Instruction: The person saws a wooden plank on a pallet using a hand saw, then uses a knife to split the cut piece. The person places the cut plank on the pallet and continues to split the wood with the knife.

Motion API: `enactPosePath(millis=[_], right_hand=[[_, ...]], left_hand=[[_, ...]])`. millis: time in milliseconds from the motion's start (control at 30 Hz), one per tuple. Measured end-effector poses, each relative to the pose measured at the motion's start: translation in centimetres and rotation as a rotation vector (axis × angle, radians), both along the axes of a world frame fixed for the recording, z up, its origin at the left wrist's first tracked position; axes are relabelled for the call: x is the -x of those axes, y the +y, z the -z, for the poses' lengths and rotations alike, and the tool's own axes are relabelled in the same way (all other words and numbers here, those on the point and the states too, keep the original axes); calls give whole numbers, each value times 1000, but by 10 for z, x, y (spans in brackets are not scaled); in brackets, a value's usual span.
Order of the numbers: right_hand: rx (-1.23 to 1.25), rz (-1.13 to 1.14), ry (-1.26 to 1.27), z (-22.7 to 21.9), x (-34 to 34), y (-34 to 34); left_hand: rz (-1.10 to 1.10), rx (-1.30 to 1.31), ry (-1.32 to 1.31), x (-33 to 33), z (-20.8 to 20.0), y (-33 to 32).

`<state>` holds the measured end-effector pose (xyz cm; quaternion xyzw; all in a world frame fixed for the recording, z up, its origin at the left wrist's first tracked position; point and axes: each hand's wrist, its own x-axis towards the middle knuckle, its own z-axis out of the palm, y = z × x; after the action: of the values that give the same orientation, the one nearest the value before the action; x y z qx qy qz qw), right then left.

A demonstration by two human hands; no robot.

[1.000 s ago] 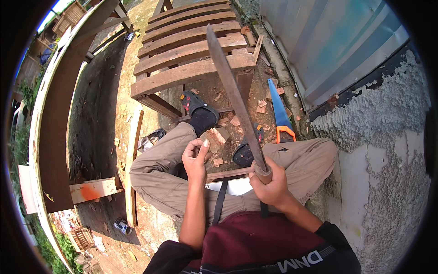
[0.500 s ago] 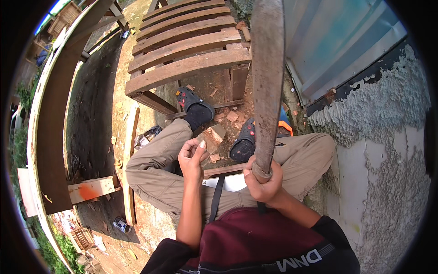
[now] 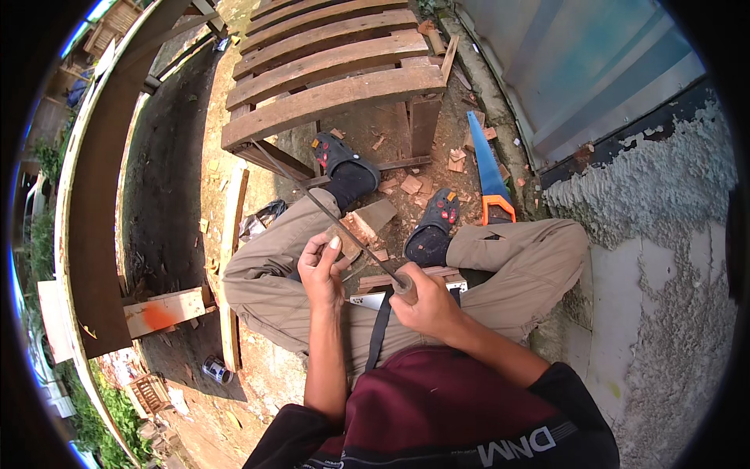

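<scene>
My right hand (image 3: 430, 303) is wrapped round the handle of a machete (image 3: 408, 289). Its long blade points up and to the left, seen nearly edge-on, and passes close by the fingertips of my left hand (image 3: 320, 270). The left fingers are curled with the thumb against them; what they hold, if anything, cannot be made out. On the ground between my feet, just beyond the left hand, lies a wooden block (image 3: 375, 217). Reddish wood chips (image 3: 412, 184) are scattered around it. A black strap (image 3: 379, 336) hangs across my lap.
Ahead stands a slatted wooden bench (image 3: 336, 105). A blue handsaw with orange handle (image 3: 488, 168) lies right of my right foot. To the right are a metal sheet (image 3: 578, 70) and rough wall (image 3: 656, 164). Long boards (image 3: 234, 266) and a can (image 3: 216, 369) lie left.
The machete has swung from upright, broad side showing, to slanting left across toward my left hand. My right hand has shifted slightly left, and the handsaw has come into fuller view.
</scene>
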<state>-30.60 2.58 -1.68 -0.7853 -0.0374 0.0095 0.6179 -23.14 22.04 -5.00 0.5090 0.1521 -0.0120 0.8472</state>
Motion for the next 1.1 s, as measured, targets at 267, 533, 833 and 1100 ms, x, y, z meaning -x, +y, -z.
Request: enactPosePath(millis=[267,533,833,1100], right_hand=[[-17,-87,112,-35,-1,8],[139,-108,216,22,-9,4],[103,-61,126,37,-2,8],[-47,-80,-77,-25,-3,10]], left_hand=[[-31,38,29,10,6,16],[-50,57,106,3,-7,9],[-85,12,77,0,6,12],[-160,-16,120,1,2,11]])
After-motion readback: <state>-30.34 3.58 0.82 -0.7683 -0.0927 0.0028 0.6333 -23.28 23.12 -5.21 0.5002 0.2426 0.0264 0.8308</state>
